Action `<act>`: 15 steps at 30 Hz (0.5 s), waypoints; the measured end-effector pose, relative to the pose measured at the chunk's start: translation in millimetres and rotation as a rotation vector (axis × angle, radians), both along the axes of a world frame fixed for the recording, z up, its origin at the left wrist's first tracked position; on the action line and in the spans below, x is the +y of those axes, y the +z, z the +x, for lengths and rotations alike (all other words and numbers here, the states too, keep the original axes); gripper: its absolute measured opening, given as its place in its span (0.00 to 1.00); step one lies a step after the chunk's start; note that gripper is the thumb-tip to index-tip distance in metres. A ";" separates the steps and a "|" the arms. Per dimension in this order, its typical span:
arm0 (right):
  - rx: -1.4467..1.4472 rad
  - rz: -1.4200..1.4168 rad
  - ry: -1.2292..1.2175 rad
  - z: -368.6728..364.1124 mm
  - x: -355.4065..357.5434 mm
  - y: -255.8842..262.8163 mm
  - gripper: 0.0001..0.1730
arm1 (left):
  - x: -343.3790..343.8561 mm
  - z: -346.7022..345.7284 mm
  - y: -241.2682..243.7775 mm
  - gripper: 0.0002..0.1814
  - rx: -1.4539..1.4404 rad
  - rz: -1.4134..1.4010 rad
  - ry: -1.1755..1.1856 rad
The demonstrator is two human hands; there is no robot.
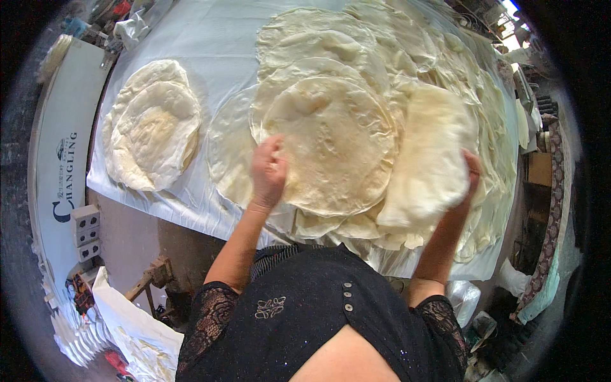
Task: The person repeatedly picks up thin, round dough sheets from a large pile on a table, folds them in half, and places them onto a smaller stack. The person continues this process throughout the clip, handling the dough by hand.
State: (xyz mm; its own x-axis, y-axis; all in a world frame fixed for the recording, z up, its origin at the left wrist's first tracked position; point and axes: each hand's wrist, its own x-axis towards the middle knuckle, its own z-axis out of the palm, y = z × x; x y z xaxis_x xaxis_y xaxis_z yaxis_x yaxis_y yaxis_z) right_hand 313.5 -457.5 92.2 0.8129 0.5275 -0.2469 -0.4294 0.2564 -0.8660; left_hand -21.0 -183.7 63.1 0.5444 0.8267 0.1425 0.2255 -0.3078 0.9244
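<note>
A round, thin flatbread-like sheet, pale with browned patches, lies on top of other sheets in front of me. My left hand is at its left rim with curled fingers; blur hides whether they pinch the edge. To the right, a folded pale sheet is tilted and blurred. My right hand holds it by its right side, the fingers partly behind it. Under both spreads a wide layer of overlapping sheets. One more translucent sheet sticks out at the left of the pile.
A separate stack of round sheets rests at the left on the white cloth covering the table. Beyond the left edge stands a long white board bearing writing, with power sockets nearby. Below is a wooden stand. A patterned cloth edge runs along the right.
</note>
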 end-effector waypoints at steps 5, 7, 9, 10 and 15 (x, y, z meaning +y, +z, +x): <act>-0.342 -0.289 -0.058 0.3 -15.2 151.3 0.25 | 45.8 -28.4 -32.0 0.19 -0.001 -0.460 0.202; -0.499 -0.307 0.087 -20.6 11.2 171.5 0.25 | 53.6 -21.8 -34.6 0.20 -0.064 -0.636 0.121; -0.676 -0.451 0.093 9.7 8.4 116.4 0.24 | 60.1 -16.1 -40.5 0.21 -0.034 -0.703 -0.017; -0.627 -0.532 0.111 -23.9 44.1 104.5 0.22 | 62.7 -14.8 -41.3 0.20 -0.039 -0.727 -0.023; -0.878 -0.745 0.557 -146.2 177.3 -13.7 0.14 | 69.8 -19.6 -53.1 0.17 -0.083 -0.683 -0.071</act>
State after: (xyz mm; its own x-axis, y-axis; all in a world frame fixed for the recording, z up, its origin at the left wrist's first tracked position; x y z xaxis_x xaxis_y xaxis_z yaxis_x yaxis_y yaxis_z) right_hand 167.3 -280.2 78.6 0.5671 0.8144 -0.1232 0.4648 -0.4399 -0.7684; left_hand -40.6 -114.0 9.9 0.6104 0.7086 -0.3539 0.1465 0.3381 0.9297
